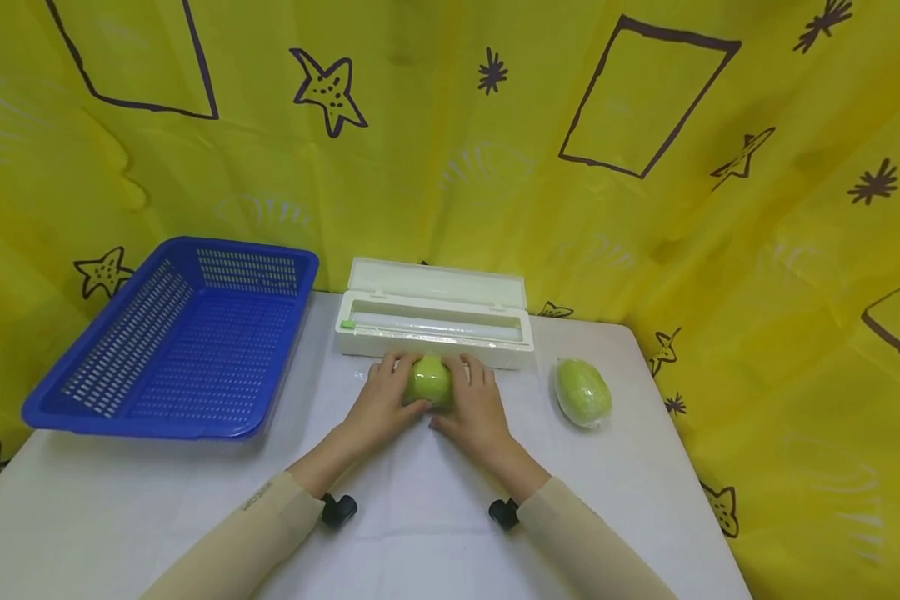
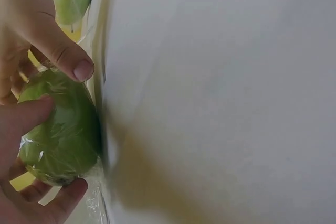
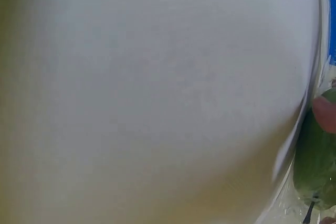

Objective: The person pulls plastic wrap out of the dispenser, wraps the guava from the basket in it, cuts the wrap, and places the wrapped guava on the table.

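A green fruit [image 1: 430, 380] in clear plastic film lies between my two hands at the middle of the table. My left hand [image 1: 382, 398] holds its left side; in the left wrist view the thumb presses on the film-covered fruit [image 2: 71, 129] and the fingers curl under its end. From the right, my right hand [image 1: 480, 410] curves round the other side, thumb near the fruit's top. Loose film spreads on the table beside it. At the right edge of the right wrist view, the fruit [image 3: 313, 166] shows a dark stem, with a fingertip against it.
Behind the hands stands an open white cling film box [image 1: 435, 343] with a roll inside and a green slider at its left. A second wrapped green fruit [image 1: 582, 392] lies to the right. The blue basket [image 1: 168, 427] sits at left. A yellow curtain [image 1: 420, 167] borders the table.
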Demonstrator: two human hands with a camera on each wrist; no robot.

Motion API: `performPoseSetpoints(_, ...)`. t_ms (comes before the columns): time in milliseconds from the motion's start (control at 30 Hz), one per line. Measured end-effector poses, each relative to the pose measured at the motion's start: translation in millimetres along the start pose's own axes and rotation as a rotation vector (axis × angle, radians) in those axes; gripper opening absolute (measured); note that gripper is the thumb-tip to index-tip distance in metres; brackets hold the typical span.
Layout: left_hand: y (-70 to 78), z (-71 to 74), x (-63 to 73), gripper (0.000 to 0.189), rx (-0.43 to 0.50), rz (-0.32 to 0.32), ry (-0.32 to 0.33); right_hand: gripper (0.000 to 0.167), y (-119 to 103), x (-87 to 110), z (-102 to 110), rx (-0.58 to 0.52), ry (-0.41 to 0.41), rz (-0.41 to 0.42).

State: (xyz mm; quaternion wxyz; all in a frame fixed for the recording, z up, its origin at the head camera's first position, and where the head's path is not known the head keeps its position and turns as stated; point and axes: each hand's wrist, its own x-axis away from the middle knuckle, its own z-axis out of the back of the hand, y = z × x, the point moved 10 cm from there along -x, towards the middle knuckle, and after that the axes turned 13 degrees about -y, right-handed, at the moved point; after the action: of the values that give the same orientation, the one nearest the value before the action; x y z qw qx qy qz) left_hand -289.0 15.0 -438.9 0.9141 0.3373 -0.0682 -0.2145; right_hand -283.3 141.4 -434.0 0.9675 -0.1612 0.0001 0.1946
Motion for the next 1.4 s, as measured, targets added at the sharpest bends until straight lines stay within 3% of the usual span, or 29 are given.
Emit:
performPoseSetpoints(300,1.9,-2.0,-18.4,0.093,-0.120,-0.001,-0.028,0.111,-1.7,-12.8,-4.7,-0.036,-0.043,-0.002)
performPoseSetpoints(467,4.1,2.7,-22.9,0.090,-0.170,-0.018,0.043,0.097,-1.8,-20.5,-3.3,-0.029,0.009,0.011)
performPoseSetpoints(667,0.4,14.4,-22.8,0.088,-0.091,-0.014,0.127,0.084,-0.4,-30.7,4.5,0.009,0.048,0.010)
performPoseSetpoints(967,2.5,15.8,-16.2,0.069,-0.040,0.010,0.114,0.084,15.2,-35.7,6.8,-0.176,-0.090,-0.074)
performPoseSetpoints(1067,7.2,10.5,-14.2,0.080,-0.105,-0.009,0.056,0.084,18.2,-37.5,7.0,-0.211,-0.138,-0.092)
performPoseSetpoints(1233,16.2,0.3,-15.8,0.104,-0.295,-0.055,-0.029,0.083,20.7,-41.5,6.0,-0.195,-0.182,-0.096)
performPoseSetpoints(1400,20.6,8.7,-25.5,0.084,-0.376,-0.061,0.022,0.085,16.3,-38.5,5.3,-0.206,-0.182,-0.087)
